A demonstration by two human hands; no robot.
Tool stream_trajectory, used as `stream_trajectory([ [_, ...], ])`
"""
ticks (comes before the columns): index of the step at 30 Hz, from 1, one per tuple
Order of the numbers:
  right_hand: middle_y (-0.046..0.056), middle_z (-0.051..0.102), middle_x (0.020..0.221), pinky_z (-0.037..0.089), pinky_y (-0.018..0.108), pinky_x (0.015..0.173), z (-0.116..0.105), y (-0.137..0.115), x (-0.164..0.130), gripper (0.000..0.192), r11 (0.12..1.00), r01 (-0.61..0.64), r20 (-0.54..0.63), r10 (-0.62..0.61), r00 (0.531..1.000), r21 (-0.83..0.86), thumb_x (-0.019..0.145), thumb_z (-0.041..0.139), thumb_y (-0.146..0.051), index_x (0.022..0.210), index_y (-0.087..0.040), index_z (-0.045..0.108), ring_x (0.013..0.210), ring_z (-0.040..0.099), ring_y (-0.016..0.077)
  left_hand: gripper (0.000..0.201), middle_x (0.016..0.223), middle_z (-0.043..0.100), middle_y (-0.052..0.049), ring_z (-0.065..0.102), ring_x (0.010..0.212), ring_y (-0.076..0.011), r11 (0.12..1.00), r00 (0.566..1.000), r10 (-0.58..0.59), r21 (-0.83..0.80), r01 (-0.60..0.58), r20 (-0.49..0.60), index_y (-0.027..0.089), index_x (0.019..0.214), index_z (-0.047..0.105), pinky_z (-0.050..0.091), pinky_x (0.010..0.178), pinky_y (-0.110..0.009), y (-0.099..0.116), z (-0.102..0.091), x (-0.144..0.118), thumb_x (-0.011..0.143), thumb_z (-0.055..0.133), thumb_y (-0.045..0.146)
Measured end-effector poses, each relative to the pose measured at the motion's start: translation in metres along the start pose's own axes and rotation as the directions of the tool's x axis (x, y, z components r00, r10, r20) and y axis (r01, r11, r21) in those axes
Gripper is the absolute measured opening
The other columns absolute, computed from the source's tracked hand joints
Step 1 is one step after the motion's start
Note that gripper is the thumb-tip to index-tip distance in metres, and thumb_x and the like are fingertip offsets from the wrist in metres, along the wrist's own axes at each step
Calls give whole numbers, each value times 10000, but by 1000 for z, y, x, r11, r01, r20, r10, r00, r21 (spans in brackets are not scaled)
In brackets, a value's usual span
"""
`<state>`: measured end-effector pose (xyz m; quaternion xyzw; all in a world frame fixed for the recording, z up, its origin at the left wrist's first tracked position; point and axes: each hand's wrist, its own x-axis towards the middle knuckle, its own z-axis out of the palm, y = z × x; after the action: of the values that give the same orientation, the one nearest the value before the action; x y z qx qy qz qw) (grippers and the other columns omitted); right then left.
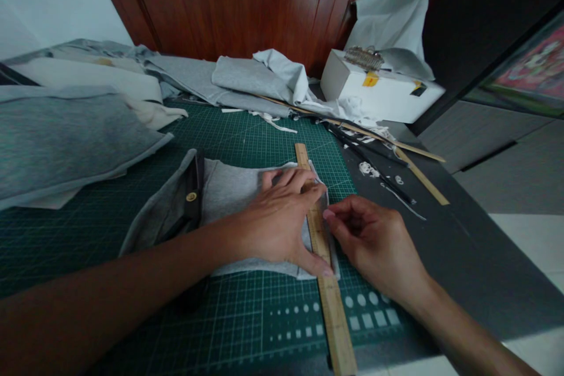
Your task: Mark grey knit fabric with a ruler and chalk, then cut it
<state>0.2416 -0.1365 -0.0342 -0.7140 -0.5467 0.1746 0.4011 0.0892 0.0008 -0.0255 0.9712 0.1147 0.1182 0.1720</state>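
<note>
So right now my left hand [282, 220] is spread flat, pressing a wooden ruler [324, 252] down along the right edge of a grey fabric piece [229, 191] on the green cutting mat [132, 282]. My right hand [374, 241] sits just beside the ruler, fingertips pinched at its edge; can't tell what they're gripping, too small. White box [379, 91] and grey cloth piles [66, 129] sit further back.

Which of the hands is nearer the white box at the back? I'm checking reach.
Right. The right hand lies just right of the wooden ruler, more directly below the white box. The left hand presses the grey fabric further left.
</note>
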Motion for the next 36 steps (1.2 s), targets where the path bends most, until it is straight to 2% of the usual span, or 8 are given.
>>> stream_trajectory([
  [10,-12,703,682,467,242,515,0,-6,10,117,987,84,-1,-85,996,-136,937,607,-190,841,-198,674,539,634,121,1062,1469,504,-139,383,1414,-383,1000,1000,11,16,-11,-27,211,1387,533,260,1139,-583,-1,3,0,593,684,900],
  [14,-42,635,618,414,232,491,-1,-7,10,120,983,117,41,-112,993,-142,915,607,-146,815,-194,651,497,563,97,1075,1476,498,-135,379,1427,-386,1000,1000,8,11,-8,-21,218,1408,520,254,1149,-573,-2,3,0,594,683,901],
  [20,-47,587,605,351,238,451,-7,-11,-18,143,998,20,143,-12,990,-54,934,590,-167,806,-203,644,491,492,100,1025,1471,498,-139,378,1423,-387,1000,1000,2,10,-2,-15,228,1388,526,262,1135,-589,-1,2,1,598,720,852],
  [24,-27,596,632,340,248,441,-7,-12,-44,181,999,-49,193,49,980,-3,965,564,-224,798,-208,631,493,464,106,1099,1473,497,-135,373,1421,-387,999,1000,-8,33,8,-5,220,1401,514,264,1144,-578,1,1,1,505,825,775],
  [29,-18,582,617,345,245,439,-5,-4,-68,227,997,-82,222,83,971,-16,995,536,-267,802,-207,640,488,465,108,1144,1505,475,-139,354,1437,-381,999,999,-21,50,20,28,199,1447,497,245,1161,-580,2,-1,1,532,797,816],
  [33,-17,580,607,342,242,429,-6,-1,-77,230,996,-82,275,88,958,-35,995,528,-269,808,-207,646,475,474,107,1162,1492,488,-130,356,1434,-374,998,1000,-10,60,9,15,201,1450,496,244,1159,-574,2,0,0,526,790,841],
  [36,-4,647,647,416,229,450,-11,-6,-75,183,995,-95,244,88,966,14,988,548,-293,894,-210,681,506,553,123,1142,1494,488,-139,367,1422,-379,997,1000,-6,74,6,-3,204,1433,507,250,1145,-580,1,2,0,527,788,840],
])
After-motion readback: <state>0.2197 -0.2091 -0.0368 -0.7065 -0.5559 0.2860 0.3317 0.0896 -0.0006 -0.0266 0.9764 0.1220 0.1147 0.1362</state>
